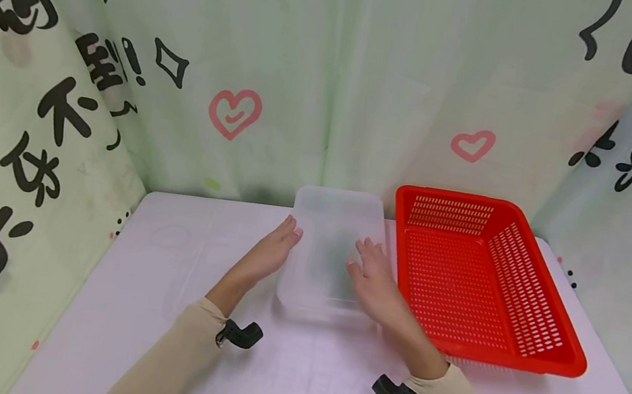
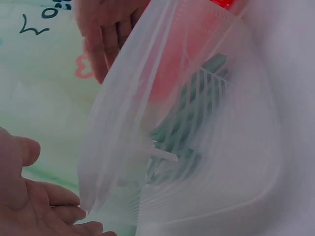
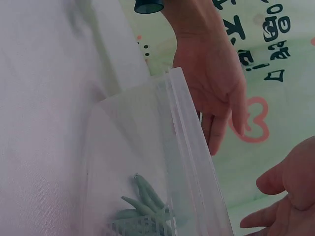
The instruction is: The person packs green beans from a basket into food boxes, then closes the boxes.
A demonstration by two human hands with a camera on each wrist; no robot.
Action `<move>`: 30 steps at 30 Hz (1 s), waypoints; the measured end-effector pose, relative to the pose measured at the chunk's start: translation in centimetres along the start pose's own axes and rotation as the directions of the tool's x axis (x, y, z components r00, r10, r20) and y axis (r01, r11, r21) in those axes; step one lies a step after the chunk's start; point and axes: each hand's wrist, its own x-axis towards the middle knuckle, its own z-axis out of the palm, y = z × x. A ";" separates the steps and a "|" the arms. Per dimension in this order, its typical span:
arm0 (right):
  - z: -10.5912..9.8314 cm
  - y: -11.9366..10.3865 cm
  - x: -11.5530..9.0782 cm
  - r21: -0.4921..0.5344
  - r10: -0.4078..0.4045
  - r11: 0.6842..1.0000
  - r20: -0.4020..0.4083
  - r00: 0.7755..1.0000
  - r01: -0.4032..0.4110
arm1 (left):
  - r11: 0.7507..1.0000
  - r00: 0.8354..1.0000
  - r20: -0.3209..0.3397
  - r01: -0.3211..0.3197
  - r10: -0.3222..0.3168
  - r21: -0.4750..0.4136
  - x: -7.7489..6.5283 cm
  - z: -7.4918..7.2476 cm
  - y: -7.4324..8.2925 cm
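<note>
A lidded, translucent plastic box stands on the table, its long side running away from me. Through its walls show several long green pieces that look like peppers or bean pods, beside a white ribbed insert. My left hand is at the box's left edge, fingers extended and thumb apart. On the other side my right hand overlaps the right part of the lid, its fingers spread and loosely straight. Both wrist views show the hands on opposite sides of the box, neither curled round it.
Right of the box is a red perforated plastic basket, close beside my right forearm. A pale lilac cloth covers the table. Printed curtains hang behind it and along both sides.
</note>
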 end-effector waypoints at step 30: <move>1.1 -0.1 -0.7 -0.282 -0.184 0.944 -0.010 0.983 0.174 | 0.911 0.975 -0.067 -0.174 0.213 0.374 -0.9 1.6 -0.6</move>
